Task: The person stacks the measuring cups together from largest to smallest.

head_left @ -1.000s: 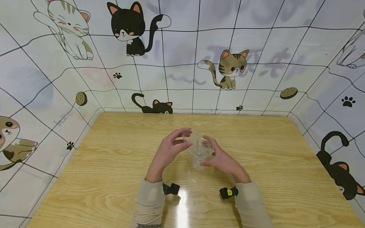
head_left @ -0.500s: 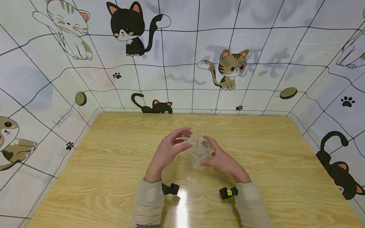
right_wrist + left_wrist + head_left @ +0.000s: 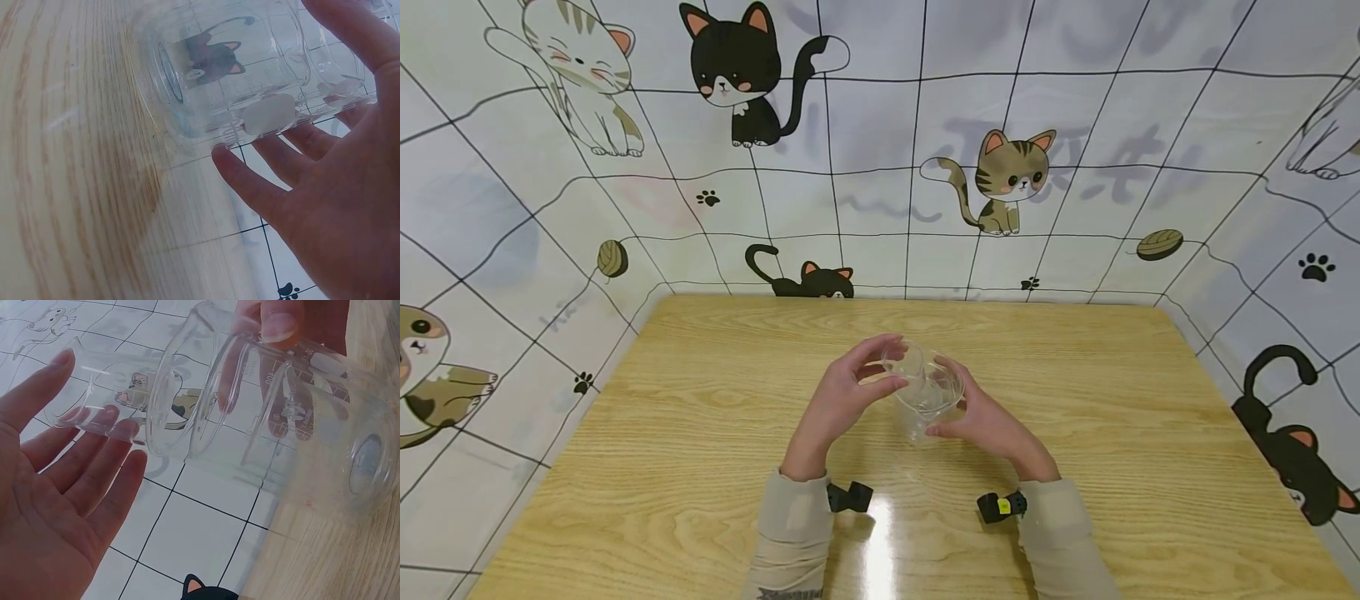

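Note:
My left hand (image 3: 842,398) holds a small clear beaker (image 3: 103,394) between thumb and fingers, near its rim. It sits tilted above a larger clear beaker (image 3: 319,456) with white markings, which my right hand (image 3: 987,417) grips around the side. Between them, the left wrist view shows a flared, spouted rim of a middle beaker (image 3: 164,403), nested inside the larger one. The small beaker's lower end reaches into that rim. Reflections make the inner edges hard to tell. In the right wrist view, the large beaker's base (image 3: 169,75) meets the tabletop.
The wooden table (image 3: 700,500) spreads out on all sides of the beakers. Behind it and at both sides stands a white cloth wall (image 3: 880,208) with black grid lines and printed cats. Black wrist cameras (image 3: 850,497) are strapped at both beige sleeves (image 3: 793,533).

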`<state>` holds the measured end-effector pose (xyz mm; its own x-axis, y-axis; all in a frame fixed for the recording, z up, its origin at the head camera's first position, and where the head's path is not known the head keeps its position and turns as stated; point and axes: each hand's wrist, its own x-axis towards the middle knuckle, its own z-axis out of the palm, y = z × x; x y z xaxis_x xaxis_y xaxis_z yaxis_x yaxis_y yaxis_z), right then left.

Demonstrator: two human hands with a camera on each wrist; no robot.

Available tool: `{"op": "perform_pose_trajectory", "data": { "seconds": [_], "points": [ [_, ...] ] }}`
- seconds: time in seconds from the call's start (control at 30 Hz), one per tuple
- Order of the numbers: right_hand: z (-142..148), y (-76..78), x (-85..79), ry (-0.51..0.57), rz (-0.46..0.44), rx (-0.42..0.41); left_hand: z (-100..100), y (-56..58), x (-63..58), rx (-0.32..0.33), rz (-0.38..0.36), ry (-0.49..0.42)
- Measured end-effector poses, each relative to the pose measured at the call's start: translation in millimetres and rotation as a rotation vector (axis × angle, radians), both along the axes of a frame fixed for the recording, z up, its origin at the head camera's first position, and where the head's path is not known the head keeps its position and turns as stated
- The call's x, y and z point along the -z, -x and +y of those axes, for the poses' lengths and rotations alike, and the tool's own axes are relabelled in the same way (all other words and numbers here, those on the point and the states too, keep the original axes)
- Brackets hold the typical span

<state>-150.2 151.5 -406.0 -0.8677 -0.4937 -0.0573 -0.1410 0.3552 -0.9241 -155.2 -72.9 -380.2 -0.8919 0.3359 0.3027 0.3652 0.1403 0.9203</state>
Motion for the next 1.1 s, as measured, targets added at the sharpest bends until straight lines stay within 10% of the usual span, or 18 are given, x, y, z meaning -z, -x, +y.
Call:
{"op": "perform_pose_trajectory", "data": {
  "seconds": [0.3,0.8,1.1],
  "points": [
    [0.2,0.1,0.4,-0.004,-0.004,0.003,5.5,-12.6,-20.4,0.014,-0.006,0.03],
    [0.7,0.0,0.7,0.0,-0.004,0.001,4.5,0.4,4.9,-0.03,-0.054,0.147],
    [0.5,-0.2,0.0,-0.01,0.018,0.003,7.5,-11.6,-18.4,-0.045,-0.069,0.18]
  ]
}}
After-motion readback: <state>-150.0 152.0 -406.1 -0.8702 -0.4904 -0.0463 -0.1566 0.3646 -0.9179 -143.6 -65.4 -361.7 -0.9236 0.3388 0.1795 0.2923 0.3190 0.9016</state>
